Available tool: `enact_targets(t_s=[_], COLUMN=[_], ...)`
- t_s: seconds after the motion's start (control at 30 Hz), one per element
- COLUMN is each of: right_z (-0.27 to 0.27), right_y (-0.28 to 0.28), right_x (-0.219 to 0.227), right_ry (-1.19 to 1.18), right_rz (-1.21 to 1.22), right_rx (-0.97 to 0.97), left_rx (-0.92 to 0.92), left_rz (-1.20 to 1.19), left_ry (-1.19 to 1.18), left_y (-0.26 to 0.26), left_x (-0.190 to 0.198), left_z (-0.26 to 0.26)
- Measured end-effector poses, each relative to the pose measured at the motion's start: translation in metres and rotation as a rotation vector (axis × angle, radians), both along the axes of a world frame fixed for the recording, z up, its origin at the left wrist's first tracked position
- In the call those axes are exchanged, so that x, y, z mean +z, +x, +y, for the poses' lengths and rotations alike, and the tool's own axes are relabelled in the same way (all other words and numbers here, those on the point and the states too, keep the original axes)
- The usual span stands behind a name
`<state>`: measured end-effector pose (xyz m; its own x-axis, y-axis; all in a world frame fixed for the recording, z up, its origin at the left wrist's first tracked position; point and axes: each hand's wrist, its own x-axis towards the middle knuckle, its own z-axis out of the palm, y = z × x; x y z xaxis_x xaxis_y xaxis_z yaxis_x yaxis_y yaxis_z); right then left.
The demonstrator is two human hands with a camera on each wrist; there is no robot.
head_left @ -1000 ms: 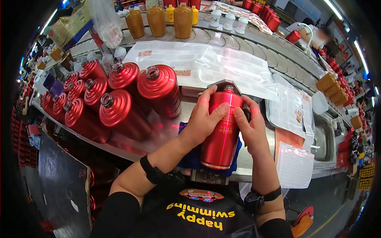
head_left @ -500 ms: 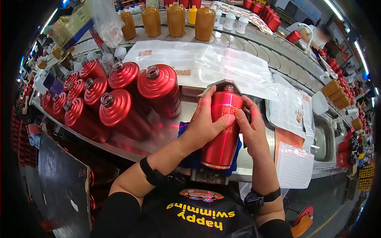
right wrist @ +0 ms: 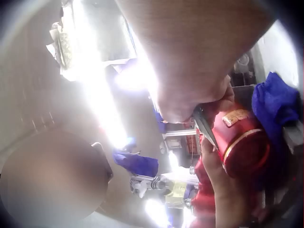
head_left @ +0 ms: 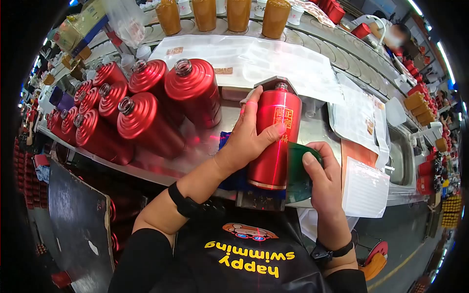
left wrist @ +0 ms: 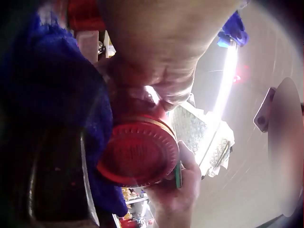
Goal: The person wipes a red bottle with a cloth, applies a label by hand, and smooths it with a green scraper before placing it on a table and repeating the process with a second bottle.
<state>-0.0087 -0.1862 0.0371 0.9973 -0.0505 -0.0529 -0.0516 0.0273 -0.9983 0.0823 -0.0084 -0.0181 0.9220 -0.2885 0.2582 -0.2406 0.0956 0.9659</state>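
Note:
A red metallic bottle with a clear glass neck and gold characters lies tilted before the person, neck away. My left hand grips it from the left, thumb across its front. The right hand pinches a flat green scraper, thumb on top, along the bottle's lower right side. From below, the left wrist view shows the ridged bottle base. In the right wrist view, the dark scraper blade lies close to the bottle. Under the bottle is a blue cloth.
Several red bottles stand at left on the metal counter. White decal sheets lie behind; more sheets are at right by a sink. Brown bottles stand on the conveyor at the back.
The right hand has left the bottle's upper right side and moved down, now with the green scraper showing. The left hand keeps its grip. Brown bottles on the conveyor have moved right.

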Motion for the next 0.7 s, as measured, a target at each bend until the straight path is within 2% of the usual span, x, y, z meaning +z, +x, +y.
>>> enact_targets(t_s=[0.13,0.7], right_z=[0.005,0.015], right_y=[-0.003,-0.005], right_x=[-0.01,-0.012], right_ry=[0.049,-0.196], right_rz=[0.031,-0.088], right_rx=[-0.006,-0.071], left_rx=[0.014,0.064], left_rz=[-0.015,-0.063], left_ry=[0.01,0.106], left_y=[-0.003,-0.003], left_x=[0.001,-0.001], left_z=[0.0,-0.001])
